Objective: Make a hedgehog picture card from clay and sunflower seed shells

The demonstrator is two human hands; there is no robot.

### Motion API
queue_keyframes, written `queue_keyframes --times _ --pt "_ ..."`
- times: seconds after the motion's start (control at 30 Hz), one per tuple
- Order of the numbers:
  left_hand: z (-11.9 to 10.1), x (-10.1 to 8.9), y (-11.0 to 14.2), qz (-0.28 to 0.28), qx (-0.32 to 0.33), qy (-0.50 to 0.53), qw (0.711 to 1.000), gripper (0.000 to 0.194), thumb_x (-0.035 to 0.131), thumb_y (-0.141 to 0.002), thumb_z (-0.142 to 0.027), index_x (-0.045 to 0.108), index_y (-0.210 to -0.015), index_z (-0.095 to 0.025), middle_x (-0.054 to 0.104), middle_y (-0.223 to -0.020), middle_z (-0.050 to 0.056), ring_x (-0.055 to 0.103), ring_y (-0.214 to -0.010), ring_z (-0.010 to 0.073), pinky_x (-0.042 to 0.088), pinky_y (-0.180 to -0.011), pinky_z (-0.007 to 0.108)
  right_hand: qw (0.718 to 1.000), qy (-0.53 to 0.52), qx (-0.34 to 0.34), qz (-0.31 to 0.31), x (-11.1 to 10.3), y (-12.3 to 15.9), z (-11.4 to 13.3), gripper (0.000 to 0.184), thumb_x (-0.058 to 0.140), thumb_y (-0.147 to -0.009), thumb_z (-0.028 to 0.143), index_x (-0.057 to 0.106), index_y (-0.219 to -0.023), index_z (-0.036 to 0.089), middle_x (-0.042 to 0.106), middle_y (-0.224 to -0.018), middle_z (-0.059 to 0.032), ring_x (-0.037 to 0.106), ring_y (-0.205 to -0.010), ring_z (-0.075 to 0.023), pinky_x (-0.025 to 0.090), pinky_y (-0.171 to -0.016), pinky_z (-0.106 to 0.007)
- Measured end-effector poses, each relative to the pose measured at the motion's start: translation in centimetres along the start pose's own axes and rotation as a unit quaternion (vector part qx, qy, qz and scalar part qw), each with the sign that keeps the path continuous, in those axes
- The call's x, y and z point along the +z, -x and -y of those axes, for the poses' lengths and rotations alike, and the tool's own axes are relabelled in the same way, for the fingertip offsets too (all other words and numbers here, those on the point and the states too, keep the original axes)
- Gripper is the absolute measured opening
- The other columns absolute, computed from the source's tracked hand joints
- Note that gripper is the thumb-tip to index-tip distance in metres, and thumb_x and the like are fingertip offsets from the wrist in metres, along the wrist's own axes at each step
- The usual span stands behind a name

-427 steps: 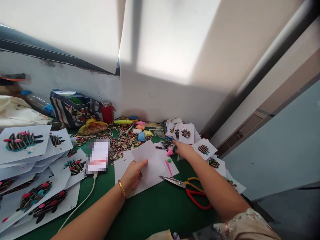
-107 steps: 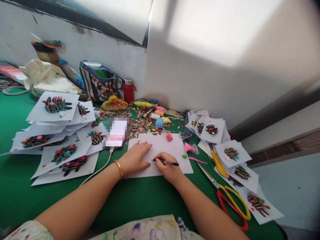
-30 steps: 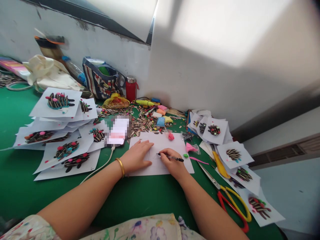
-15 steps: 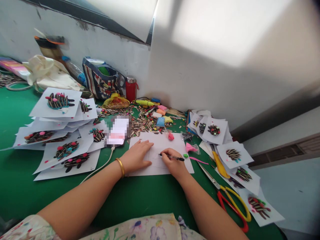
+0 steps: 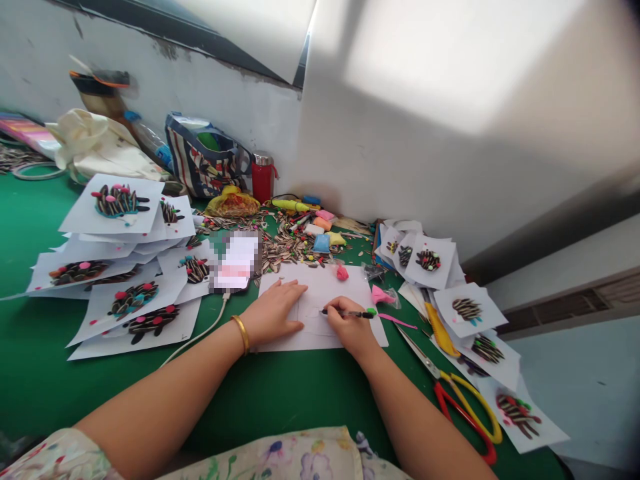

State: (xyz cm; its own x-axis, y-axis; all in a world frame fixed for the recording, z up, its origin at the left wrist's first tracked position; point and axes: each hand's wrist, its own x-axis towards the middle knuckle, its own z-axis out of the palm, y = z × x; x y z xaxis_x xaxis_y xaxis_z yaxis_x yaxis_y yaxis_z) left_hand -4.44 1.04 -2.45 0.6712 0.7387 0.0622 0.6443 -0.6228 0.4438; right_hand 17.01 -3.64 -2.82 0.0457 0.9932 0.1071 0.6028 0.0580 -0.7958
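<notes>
A white sheet of paper (image 5: pixel 320 280) lies on the green tabletop in front of me, with faint thin lines drawn near its middle. My left hand (image 5: pixel 275 310) rests flat on the sheet's left part, fingers stretched out. In my right hand (image 5: pixel 347 327) is a black pen (image 5: pixel 357 314), pinched between the fingers, its tip at the paper beside the drawn lines. A lump of red clay (image 5: pixel 342 273) in clear wrapping sits on the sheet's upper edge. Just off its right side are pink clay (image 5: pixel 382 295) and a small green piece (image 5: pixel 372 312).
Scissors (image 5: pixel 440 380) with red and yellow handles lie at right, near a yellow cutter (image 5: pixel 440 330). Seed-decorated cards (image 5: pixel 113 207) pile up at left, more cards (image 5: pixel 467 310) at right. Behind the sheet are a charging phone (image 5: pixel 234 261), scattered sunflower seeds (image 5: pixel 285 243) and a red flask (image 5: pixel 263 179).
My right hand and the pen have shifted slightly to the right, and the pen lies a little flatter. My left hand has stayed in place on the paper.
</notes>
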Motion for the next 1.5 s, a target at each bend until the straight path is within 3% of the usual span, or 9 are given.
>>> queue_keyframes --times 0.27,0.43,0.63,1.5 --pt "-0.15 -0.09 0.00 0.006 -0.003 -0.009 1.000 0.076 0.067 -0.075 -0.040 0.037 -0.142 -0.018 0.046 -0.145 0.013 0.033 -0.140 0.0274 0.020 -0.118 0.045 0.999 -0.027 0.028 0.010 0.04 0.03 -0.11 0.017 0.051 -0.075 0.024 0.066 -0.069 0.021 0.067 -0.070 0.0003 0.061 -0.069 -0.0173 0.045 -0.063 -0.026" --pt "-0.13 -0.07 -0.04 0.005 -0.002 -0.013 1.000 0.076 0.067 -0.076 -0.040 0.037 -0.142 -0.017 0.046 -0.145 0.013 0.033 -0.140 0.0267 0.019 -0.118 0.044 0.999 -0.033 0.016 -0.011 0.05 0.04 0.03 0.018 0.050 -0.078 0.024 0.067 -0.073 0.021 0.068 -0.072 -0.0004 0.061 -0.069 -0.0176 0.046 -0.064 -0.027" --pt "-0.01 0.10 -0.01 0.000 0.000 -0.015 1.000 0.077 0.067 -0.076 -0.041 0.037 -0.142 -0.017 0.046 -0.145 0.012 0.033 -0.140 0.0258 0.018 -0.119 0.044 1.000 -0.016 -0.021 0.010 0.34 -0.01 0.02 0.018 0.052 -0.082 0.028 0.069 -0.082 0.021 0.070 -0.082 -0.0019 0.062 -0.078 -0.0185 0.047 -0.072 -0.028" --pt "-0.10 0.08 0.01 -0.002 0.002 -0.018 1.000 0.075 0.066 -0.076 -0.040 0.036 -0.142 -0.018 0.046 -0.145 0.012 0.033 -0.140 0.0259 0.019 -0.118 0.044 0.999 -0.005 -0.025 0.022 0.38 0.02 0.20 0.018 0.053 -0.083 0.027 0.070 -0.084 0.022 0.071 -0.083 -0.0015 0.063 -0.078 -0.0178 0.048 -0.072 -0.028"
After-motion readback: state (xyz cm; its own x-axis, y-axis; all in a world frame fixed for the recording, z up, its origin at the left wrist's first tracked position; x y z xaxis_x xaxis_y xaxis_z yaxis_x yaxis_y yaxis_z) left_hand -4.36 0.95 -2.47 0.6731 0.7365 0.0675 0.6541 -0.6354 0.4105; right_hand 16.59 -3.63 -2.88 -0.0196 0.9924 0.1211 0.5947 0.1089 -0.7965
